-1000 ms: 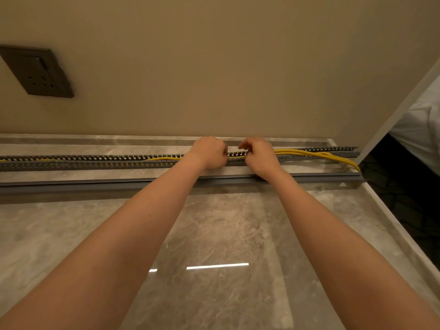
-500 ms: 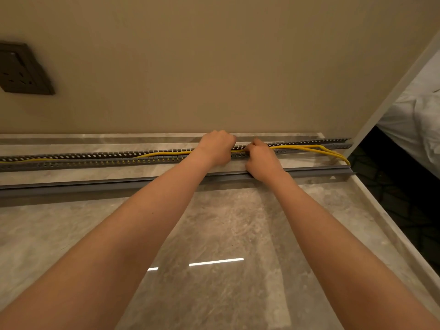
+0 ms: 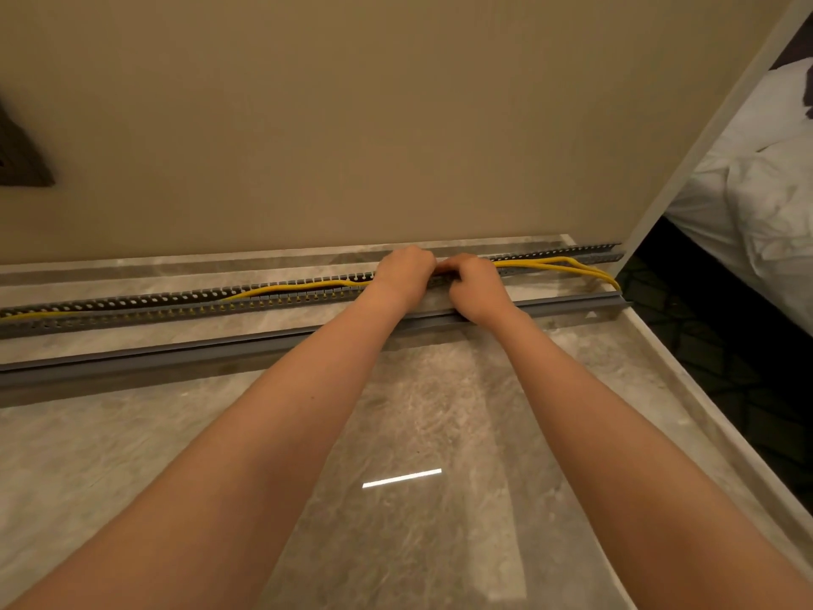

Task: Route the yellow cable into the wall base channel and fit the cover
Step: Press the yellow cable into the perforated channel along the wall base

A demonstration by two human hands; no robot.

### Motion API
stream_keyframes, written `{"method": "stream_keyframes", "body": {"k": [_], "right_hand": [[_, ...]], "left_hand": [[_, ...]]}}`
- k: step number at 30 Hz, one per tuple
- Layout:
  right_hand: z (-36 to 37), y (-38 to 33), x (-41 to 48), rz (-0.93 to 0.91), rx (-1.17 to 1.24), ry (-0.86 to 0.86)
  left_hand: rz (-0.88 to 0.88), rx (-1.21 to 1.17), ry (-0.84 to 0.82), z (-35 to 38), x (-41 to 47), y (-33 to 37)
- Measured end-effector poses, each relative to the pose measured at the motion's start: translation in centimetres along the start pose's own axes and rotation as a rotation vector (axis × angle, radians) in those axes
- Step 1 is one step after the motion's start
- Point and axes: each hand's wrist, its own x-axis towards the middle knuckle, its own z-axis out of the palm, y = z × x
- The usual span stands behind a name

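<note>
A grey slotted channel (image 3: 184,303) runs along the foot of the beige wall. The yellow cable (image 3: 299,286) lies along it, partly above the slots left of my hands, with several strands looping out at the right end (image 3: 585,268). My left hand (image 3: 402,275) and my right hand (image 3: 475,286) sit side by side on the channel's middle, fingers curled down over the cable; the fingertips are hidden. The long grey cover (image 3: 154,358) lies loose on the marble floor, parallel to the channel and nearer to me.
A dark wall socket (image 3: 22,162) shows at the left edge. A white wall corner (image 3: 704,138) stands at the right, with white bedding (image 3: 765,187) and a dark patterned floor (image 3: 726,358) beyond it. Glossy marble floor (image 3: 418,433) spreads under my arms.
Both hands have slid to the right along the channel while pressing the cable. My view has turned right too, so the socket has drifted to the left edge.
</note>
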Motion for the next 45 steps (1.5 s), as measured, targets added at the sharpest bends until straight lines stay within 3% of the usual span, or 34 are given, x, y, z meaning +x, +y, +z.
{"method": "stream_keyframes", "body": {"k": [6,14,26,31,38,41,45], "right_hand": [[-0.2,0.9,-0.6,0.073,-0.243,0.004],[-1.0,-0.2,-0.1,0.190,-0.446,-0.204],[-1.8,-0.8,0.0,0.253,-0.409,-0.312],[-2.4,0.0,0.6,0.178,-0.415,-0.324],[-5.6,1.5,1.5,0.038,-0.230,-0.375],[-6.3,2.4,2.0,-0.040,-0.271,-0.406],[-6.6,4.6,2.3,-0.134,-0.357,-0.322]], "left_hand": [[-0.045,-0.052,-0.005,-0.2,-0.2,-0.1],[-0.018,-0.025,-0.025,-0.2,-0.3,-0.2],[0.043,0.030,-0.129,-1.2,-0.8,0.4],[0.003,-0.001,-0.132,-1.5,-0.3,1.9],[-0.097,-0.036,-0.150,-1.1,1.8,4.5],[-0.144,-0.005,-0.150,-0.8,2.3,5.0],[-0.196,0.000,-0.126,-0.8,2.8,5.7]]}}
